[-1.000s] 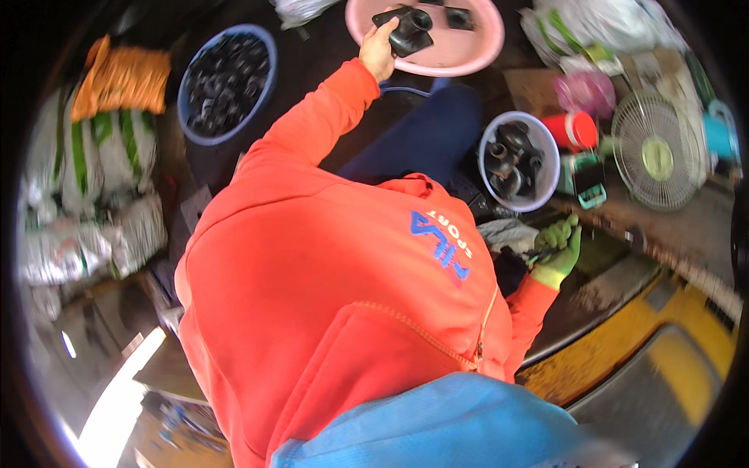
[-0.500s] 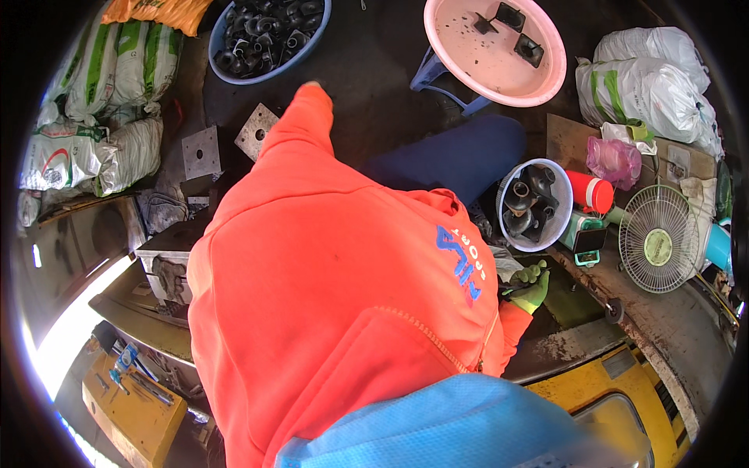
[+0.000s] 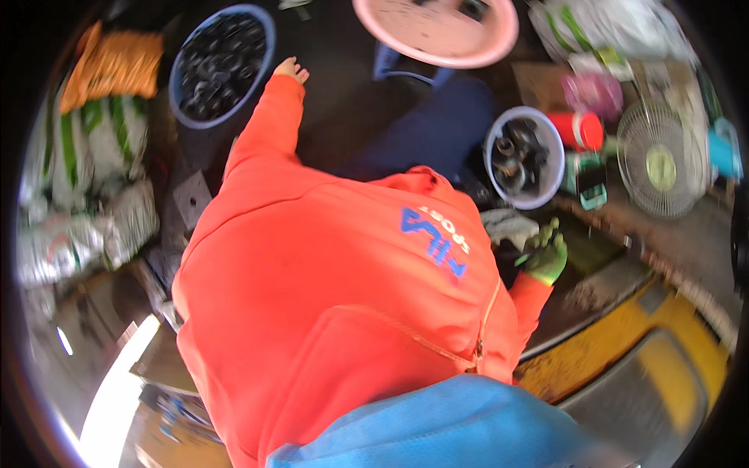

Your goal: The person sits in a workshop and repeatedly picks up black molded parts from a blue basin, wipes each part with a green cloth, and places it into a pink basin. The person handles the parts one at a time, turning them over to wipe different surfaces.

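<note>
Landmark: I place everything relative to the small grey bucket (image 3: 524, 158) of dark metal fittings, right of centre.
Nearest me: an orange hooded top fills the middle of the view, with pale blue fabric at the bottom edge.
Right hand (image 3: 544, 251): in a green glove, just below the grey bucket, curled near a pale rag (image 3: 505, 225); I cannot tell whether it grips anything. It sits much where it was a second ago.
Left hand (image 3: 292, 69): bare, fingers loosely spread and empty, well to the left of the grey bucket, just beside the rim of the large blue basin (image 3: 221, 64) of dark ring-shaped parts.
Change: a second ago this hand was at the pink basin (image 3: 437, 33), above and left of the grey bucket; it has swung across to the blue basin.
Meaning: I judge the work has shifted from the pink basin's pieces to the blue basin's rings.
Farther: a red cup (image 3: 576, 129) touches the grey bucket's right side; a small fan (image 3: 660, 162) stands beyond.
</note>
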The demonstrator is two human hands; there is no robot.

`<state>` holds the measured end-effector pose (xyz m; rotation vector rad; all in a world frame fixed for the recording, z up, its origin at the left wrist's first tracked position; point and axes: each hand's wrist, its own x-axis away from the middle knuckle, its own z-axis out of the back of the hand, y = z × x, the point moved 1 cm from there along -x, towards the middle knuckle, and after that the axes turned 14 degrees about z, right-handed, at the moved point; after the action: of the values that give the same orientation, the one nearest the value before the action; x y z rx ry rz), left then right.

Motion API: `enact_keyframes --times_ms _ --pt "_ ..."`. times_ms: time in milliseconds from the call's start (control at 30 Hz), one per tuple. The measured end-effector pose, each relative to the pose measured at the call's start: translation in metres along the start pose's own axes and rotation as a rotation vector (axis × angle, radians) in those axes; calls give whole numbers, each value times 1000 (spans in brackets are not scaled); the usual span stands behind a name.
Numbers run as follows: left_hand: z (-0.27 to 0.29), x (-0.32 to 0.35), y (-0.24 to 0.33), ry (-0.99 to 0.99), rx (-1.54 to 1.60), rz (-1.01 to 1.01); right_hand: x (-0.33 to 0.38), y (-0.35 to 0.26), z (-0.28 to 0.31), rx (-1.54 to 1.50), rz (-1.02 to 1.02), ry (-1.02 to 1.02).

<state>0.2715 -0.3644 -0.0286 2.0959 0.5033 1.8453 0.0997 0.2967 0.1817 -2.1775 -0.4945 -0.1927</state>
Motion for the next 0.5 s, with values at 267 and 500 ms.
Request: enact_keyframes --times_ms 267,500 --pt "-203 180 -172 -716 -719 -903 11 -8 40 -121 214 150" --pt "-298 236 -322 -991 -2244 -1171 10 -2 46 -106 296 258"
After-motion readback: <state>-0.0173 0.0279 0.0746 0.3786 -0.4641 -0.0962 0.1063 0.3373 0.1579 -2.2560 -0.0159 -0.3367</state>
